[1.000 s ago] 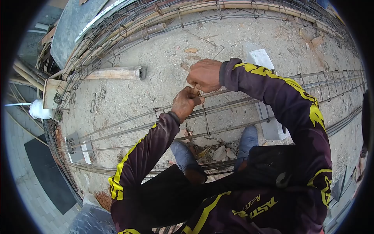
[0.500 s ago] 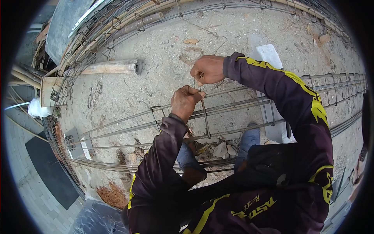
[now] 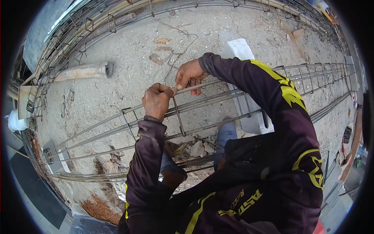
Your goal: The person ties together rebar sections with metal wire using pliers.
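Note:
My left hand (image 3: 157, 100) is closed, thumb and fingertips pinching a thin tie wire at the top corner of a rectangular steel stirrup (image 3: 179, 117). From the other side, my right hand (image 3: 191, 77) meets it with thumb and forefinger closed on the wire; its other fingers curl beneath, next to the top bar. The stirrup wraps the long bars of a rebar cage (image 3: 218, 103), which runs across in front of me. Left of my left hand stands another stirrup (image 3: 128, 123), slightly tilted. The wire itself is mostly hidden by my fingertips.
White blocks (image 3: 239, 48) support the cage to the right and a grey block (image 3: 58, 162) to the left. A hollow pipe (image 3: 87, 71) lies on the rough ground. More rebar cages (image 3: 83, 35) line the far side. Rubble (image 3: 197, 149) lies by my feet; a loose wire (image 3: 177, 27) lies beyond my hands.
My right hand has come down from above the bar to the stirrup corner, beside my left fingertips. My left hand stays at that corner. The whole view has shifted somewhat.

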Available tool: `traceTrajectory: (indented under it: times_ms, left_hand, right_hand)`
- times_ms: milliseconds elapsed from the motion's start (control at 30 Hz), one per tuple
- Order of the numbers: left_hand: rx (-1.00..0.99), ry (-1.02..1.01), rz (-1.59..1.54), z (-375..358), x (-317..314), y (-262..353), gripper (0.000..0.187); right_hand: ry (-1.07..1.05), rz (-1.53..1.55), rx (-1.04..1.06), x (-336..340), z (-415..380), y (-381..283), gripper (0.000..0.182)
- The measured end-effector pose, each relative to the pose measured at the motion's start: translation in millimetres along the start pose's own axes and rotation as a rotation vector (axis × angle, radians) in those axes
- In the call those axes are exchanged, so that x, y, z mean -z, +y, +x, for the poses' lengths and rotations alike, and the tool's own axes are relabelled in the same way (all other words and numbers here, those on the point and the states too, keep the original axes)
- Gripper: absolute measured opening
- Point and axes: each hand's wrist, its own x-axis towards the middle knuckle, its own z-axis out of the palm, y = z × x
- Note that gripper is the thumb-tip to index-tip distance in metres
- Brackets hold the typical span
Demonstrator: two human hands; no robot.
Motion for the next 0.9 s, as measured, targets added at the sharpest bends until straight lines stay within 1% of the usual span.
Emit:
traceTrajectory:
  times_ms: [100,167,200,267,300,333,400,433,467,533,667,800,867,900]
  left_hand:
    - [-0.017,0.018,0.027,-2.8,0.7,3.1,0.015]
    - [-0.013,0.027,0.085,-0.9,2.3,-0.9,0.018]
    - [-0.016,0.031,0.112,1.2,3.1,-1.7,0.021]
    - [-0.025,0.036,0.065,1.2,2.7,-4.9,0.021]
    - [-0.046,0.028,0.045,3.0,3.5,-6.5,0.022]
    - [-0.068,0.022,0.025,3.3,3.4,-5.9,0.021]
    - [-0.158,-0.02,-0.066,-6.6,3.9,4.0,0.017]
    - [-0.163,-0.056,-0.074,-3.0,3.4,1.4,0.015]
    - [-0.206,-0.064,-0.117,6.0,2.7,-10.8,0.014]
    - [-0.222,-0.086,-0.164,10.1,3.3,-16.3,0.016]
    - [-0.171,-0.081,-0.113,18.0,6.1,-15.7,0.016]
    - [-0.174,-0.097,-0.117,22.0,5.5,-13.3,0.014]
    - [-0.176,-0.16,-0.136,27.0,0.2,-11.1,0.014]
    - [-0.16,-0.153,-0.137,20.3,6.2,-8.2,0.014]
  right_hand:
    - [-0.061,-0.013,-0.025,6.4,10.8,11.9,0.025]
    - [-0.113,-0.009,-0.043,5.5,5.5,14.3,0.027]
    - [-0.105,-0.019,-0.03,3.3,3.2,13.2,0.026]
    - [-0.081,-0.025,-0.019,-2.4,0.0,12.7,0.025]
    - [-0.029,-0.052,0.001,-8.0,-6.5,7.3,0.029]
    - [0.011,-0.066,0.031,-10.8,-2.6,4.8,0.029]
    - [0.077,-0.188,0.015,-3.2,10.2,11.0,0.029]
    - [0.047,-0.176,0.011,6.2,40.9,24.9,0.031]
    - [0.004,-0.389,0.021,3.5,44.6,19.4,0.034]
    - [0.089,-0.468,0.043,-15.4,26.7,3.9,0.037]
    - [0.226,-0.509,0.06,-43.8,-12.4,-19.2,0.043]
    - [0.292,-0.525,0.077,-53.3,-36.3,-28.4,0.049]
    - [0.319,-0.514,0.064,-52.9,-48.8,-26.7,0.052]
    - [0.328,-0.511,0.052,-50.6,-53.2,-23.1,0.054]
